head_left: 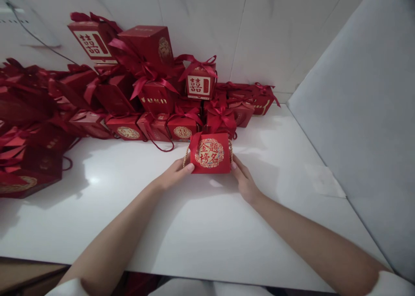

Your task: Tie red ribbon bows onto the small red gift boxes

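Right now both hands are steadying 1 small red gift box (210, 154): left hand (177, 171) at its 9 o'clock, right hand (244, 180) at 3, fingers loosely curled against its sides. Box stack (155, 93) sitting at 11 on the white table (201, 227).

hands (210, 175): 2 | held red box (210, 154): 1 | piled red boxes (136, 97): too many to count

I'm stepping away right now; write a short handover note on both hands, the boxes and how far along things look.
Left hand: fingers on the left side of the small red paper gift box with a gold round emblem.
Right hand: fingers on its right side.
The box stands upright on the white tabletop, gold cord handles at its sides, just in front of the pile of red ribboned gift boxes against the wall.
Done: many boxes stacked.
Left: this box is not in the pile.
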The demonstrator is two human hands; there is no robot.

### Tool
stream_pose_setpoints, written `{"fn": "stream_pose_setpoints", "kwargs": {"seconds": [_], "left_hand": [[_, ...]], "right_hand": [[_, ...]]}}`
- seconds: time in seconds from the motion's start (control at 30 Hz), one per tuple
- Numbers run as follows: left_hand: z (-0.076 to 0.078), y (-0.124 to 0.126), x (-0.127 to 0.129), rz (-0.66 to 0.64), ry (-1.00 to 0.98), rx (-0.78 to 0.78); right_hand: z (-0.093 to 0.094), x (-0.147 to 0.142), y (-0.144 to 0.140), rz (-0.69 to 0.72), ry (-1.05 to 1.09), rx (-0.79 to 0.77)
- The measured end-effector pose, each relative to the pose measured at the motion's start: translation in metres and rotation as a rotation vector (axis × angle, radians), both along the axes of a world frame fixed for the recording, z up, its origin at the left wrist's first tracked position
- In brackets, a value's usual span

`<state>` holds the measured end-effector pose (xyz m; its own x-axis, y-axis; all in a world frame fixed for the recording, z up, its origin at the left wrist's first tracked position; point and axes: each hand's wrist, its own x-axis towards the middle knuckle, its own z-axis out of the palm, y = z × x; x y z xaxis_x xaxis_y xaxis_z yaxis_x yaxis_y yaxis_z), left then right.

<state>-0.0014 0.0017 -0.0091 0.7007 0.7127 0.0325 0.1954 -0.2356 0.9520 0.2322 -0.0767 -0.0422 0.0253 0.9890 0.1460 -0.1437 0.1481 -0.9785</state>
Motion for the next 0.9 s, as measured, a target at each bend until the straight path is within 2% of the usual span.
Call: {"fn": "stream_pose_setpoints", "kwargs": {"seconds": [0.17, 0.37, 0.43, 0.63, 0.9], "left_hand": [[-0.001, 0.000, -0.001, 0.010, 0.005, 0.006], [0.002, -0.001, 0.000, 0.014, -0.005, 0.012], [0.005, -0.003, 0.000, 0.035, 0.021, 0.004], [0.014, -0.008, 0.002, 0.176, 0.161, -0.162], [0.012, -0.003, 0.002, 0.187, 0.178, -0.131]], "right_hand": [[0.005, -0.002, 0.000, -0.017, -0.010, 0.004], [0.000, -0.003, 0.001, -0.041, 0.028, -0.053], [-0.001, -0.003, 0.002, -0.052, 0.028, -0.065], [0.004, -0.003, -0.001, -0.095, 0.006, -0.079], [0.009, -0.005, -0.003, -0.072, 0.017, -0.026]]}}
